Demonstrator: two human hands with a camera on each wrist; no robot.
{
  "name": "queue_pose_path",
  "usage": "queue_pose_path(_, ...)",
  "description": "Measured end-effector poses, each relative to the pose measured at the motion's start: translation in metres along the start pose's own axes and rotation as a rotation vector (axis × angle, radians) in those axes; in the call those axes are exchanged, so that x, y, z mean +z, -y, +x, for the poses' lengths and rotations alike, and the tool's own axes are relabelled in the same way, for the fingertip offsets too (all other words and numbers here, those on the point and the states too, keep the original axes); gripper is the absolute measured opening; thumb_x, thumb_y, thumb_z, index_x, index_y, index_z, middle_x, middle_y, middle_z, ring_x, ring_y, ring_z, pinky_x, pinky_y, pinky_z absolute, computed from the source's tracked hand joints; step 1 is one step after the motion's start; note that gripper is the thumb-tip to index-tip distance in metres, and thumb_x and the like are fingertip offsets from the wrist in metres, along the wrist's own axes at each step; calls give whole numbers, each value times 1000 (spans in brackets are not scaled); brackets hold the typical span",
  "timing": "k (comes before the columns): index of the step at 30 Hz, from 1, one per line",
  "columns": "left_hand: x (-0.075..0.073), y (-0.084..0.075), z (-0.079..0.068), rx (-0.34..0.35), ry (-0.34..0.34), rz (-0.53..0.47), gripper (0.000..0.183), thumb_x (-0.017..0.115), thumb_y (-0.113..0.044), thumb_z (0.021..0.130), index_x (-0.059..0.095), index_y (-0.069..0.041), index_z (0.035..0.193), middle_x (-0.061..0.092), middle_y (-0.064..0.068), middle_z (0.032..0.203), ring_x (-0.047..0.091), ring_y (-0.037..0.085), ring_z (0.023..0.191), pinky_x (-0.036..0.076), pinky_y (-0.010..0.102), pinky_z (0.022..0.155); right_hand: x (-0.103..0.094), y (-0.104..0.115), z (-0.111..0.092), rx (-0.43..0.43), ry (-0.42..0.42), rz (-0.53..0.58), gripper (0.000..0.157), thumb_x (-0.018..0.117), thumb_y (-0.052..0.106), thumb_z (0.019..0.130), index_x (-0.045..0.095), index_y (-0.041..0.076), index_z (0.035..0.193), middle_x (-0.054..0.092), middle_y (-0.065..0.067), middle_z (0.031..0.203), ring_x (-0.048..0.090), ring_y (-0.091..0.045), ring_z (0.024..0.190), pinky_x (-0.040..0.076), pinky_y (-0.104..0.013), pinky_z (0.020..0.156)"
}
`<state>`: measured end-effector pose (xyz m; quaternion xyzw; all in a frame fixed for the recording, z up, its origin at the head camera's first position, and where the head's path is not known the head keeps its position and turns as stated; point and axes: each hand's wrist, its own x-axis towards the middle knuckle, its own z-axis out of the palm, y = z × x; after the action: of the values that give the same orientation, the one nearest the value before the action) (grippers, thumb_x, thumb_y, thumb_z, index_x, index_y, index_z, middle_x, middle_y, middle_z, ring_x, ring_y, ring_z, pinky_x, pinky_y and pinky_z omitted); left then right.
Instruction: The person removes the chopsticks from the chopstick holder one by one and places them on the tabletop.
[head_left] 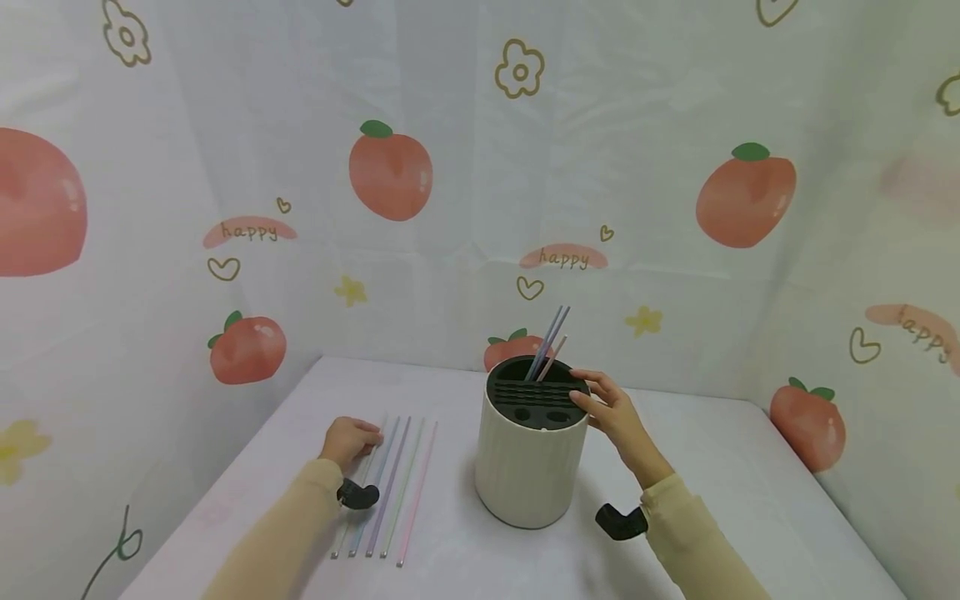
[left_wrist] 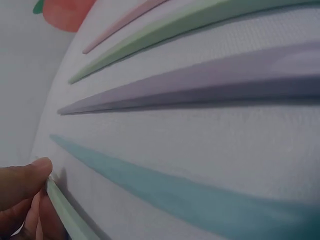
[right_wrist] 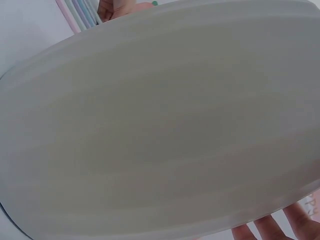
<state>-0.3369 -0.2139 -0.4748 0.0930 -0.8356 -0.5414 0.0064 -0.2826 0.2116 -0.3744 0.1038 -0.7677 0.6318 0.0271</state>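
My left hand (head_left: 349,440) pinches the leftmost chopstick (left_wrist: 70,212) near its thin far end, thumb on top. This chopstick is pale whitish green. Beside it on the table lie a blue chopstick (left_wrist: 150,187), a purple chopstick (left_wrist: 200,82), a green chopstick (head_left: 402,492) and a pink chopstick (head_left: 417,500). To their right stands a cream, ribbed utensil holder (head_left: 528,471) with a black slotted top. My right hand (head_left: 613,417) holds its right rim, thumb over the top, with other fingers (right_wrist: 270,227) along the side.
Two purplish chopsticks (head_left: 550,337) and a shorter pinkish stick (head_left: 553,357) stand tilted in the holder's rear opening. A white cloth covers the table (head_left: 675,467). Behind and at the sides hangs a white curtain (head_left: 600,117) printed with peaches.
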Motion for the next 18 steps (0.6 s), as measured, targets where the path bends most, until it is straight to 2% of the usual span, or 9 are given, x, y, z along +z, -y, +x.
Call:
queue_pose_path(6,1,-5,-4,36,14,59,19,74,2,75,70,11,91,69,5,70,59,10,58,53,22,58,-1,0,-1,3,-4,-5,48,59,24,97,45,7,139,47,-21,141,57,-8,107,42,-54,104)
queue_pose_path(13,1,-3,-3,19,22,89,16,75,0,76,72,6,90,69,7,74,60,14,61,53,24,60,0,1,-1,-2,0,-3,48,59,24,97,44,6,139,47,-22,140,59,-4,103,45,-49,102)
queue_pose_path(18,0,0,1,20,36,90,19,76,-4,76,72,6,92,71,7,75,61,12,62,53,24,61,0,4,-2,3,0,3,47,57,21,98,43,6,141,45,-22,142,57,-5,105,43,-50,103)
